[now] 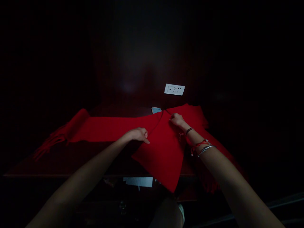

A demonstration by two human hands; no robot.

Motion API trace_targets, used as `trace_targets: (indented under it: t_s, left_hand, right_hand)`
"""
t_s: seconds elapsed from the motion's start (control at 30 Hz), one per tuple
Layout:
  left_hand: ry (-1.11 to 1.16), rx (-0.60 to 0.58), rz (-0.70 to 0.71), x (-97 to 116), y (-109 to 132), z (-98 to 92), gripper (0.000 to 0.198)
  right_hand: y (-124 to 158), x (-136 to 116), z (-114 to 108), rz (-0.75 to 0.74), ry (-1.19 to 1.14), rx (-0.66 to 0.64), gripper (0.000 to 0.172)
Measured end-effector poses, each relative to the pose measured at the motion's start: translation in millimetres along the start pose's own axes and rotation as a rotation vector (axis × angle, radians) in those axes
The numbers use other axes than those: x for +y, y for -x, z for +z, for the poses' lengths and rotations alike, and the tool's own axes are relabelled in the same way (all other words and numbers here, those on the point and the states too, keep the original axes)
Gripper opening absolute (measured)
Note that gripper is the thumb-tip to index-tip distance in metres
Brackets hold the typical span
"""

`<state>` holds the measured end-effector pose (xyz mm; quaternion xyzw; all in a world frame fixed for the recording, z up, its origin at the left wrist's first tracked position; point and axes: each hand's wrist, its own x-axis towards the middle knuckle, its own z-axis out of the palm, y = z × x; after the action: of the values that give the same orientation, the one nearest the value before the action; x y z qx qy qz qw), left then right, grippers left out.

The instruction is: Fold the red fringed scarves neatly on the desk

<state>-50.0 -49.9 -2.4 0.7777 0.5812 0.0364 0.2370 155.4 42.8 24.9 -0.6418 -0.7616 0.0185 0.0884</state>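
Observation:
A red scarf (109,128) with fringed ends lies across the dark tabletop, one end rolled or bunched at the left. Its middle part is folded, and a wide flap hangs over the table's front edge. My left hand (139,134) is closed at the left side of this flap, with its fingers curled onto the cloth. Farther back and to the right, my right hand (177,120) pinches the scarf near the fold. Bracelets circle my right wrist and forearm. The fingertips of both hands are partly hidden.
Behind the scarf lies a phone (156,110) with its screen lit. A white socket plate (174,89) is on the dark wall above. Under the tabletop edge (35,175), a pale sheet (139,181) shows on a lower level. The surroundings are very dark.

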Motion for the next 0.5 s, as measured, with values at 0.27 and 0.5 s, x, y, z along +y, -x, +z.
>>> trace_targets:
  t_s: [0.27, 0.5]
  left_hand:
    - [0.137, 0.3, 0.044, 19.8, -19.8, 35.4, 0.034]
    - [0.146, 0.278, -0.073, 23.6, -23.6, 33.5, 0.02]
  right_hand:
    - [-4.1, 22.9, -38.3, 0.141, 0.139, 0.161, 0.029]
    - [0.5, 28.0, -6.7, 0.05, 0.212, 0.297, 0.036]
